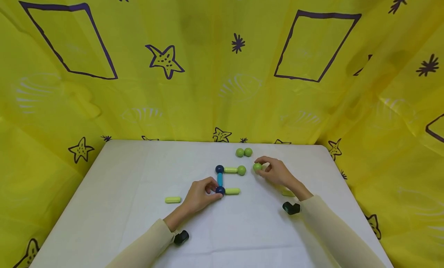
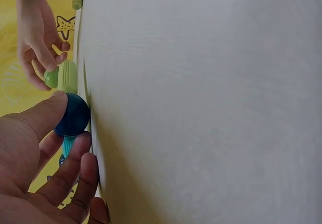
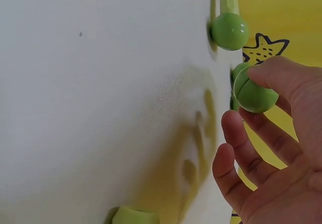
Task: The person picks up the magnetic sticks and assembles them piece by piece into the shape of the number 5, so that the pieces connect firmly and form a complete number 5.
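My left hand (image 1: pixel 201 194) pinches a dark blue ball (image 1: pixel 220 190) between thumb and fingers. That ball is the near corner of a joined piece: a blue rod (image 1: pixel 220 179) runs from it to a second dark blue ball (image 1: pixel 219 169). From the near ball a light green rod (image 1: pixel 232 191) points right with a bare end. The far ball carries another light green rod (image 1: pixel 230 170), capped by a green ball (image 1: pixel 241 170). To the right, my right hand (image 1: pixel 275 171) holds a separate green ball (image 3: pixel 255 92) between thumb and fingertips, apart from the joined piece.
Two green balls (image 1: pixel 244 152) sit side by side toward the table's back edge. A loose light green rod (image 1: pixel 173 199) lies left of my left hand, and another (image 1: pixel 287 192) is partly hidden under my right forearm. A yellow patterned curtain (image 1: pixel 208 67) surrounds the white table (image 1: pixel 104 206).
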Tool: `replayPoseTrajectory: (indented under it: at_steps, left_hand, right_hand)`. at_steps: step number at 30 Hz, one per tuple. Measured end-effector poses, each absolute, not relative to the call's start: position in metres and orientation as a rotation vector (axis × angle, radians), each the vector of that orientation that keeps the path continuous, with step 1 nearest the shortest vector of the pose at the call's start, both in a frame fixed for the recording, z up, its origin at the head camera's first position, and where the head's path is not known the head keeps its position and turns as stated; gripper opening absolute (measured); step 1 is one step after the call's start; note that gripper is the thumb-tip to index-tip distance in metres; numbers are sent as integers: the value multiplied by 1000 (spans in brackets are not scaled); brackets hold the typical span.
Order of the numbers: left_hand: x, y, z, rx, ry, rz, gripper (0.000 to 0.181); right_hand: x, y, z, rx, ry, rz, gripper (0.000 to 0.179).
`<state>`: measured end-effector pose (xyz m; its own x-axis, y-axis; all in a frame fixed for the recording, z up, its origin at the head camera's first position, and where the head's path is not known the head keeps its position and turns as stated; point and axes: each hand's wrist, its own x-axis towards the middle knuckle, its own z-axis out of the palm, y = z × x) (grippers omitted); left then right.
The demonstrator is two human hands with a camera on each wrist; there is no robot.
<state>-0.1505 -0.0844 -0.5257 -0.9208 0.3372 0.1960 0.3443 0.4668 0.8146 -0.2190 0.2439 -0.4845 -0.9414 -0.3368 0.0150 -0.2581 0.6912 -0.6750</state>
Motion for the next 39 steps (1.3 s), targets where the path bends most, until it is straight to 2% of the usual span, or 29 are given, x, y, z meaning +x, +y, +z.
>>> replayPoseTrajectory:
  at_steps: [9, 20, 39]
  left_hand:
    - [-152, -85, -527, -626, -2699, -1488, 23]
    - [-153, -85, -525, -630, -2698, -1495, 23]
    - [-151, -85, -526, -629, -2686, -1499, 22]
  right_hand:
    - [-200, 249, -482, -489, 2743, -1134, 31]
    - [-181, 245, -488, -625, 2620, -1217, 34]
    - [-166, 218, -504, -748, 2529, -1266, 32]
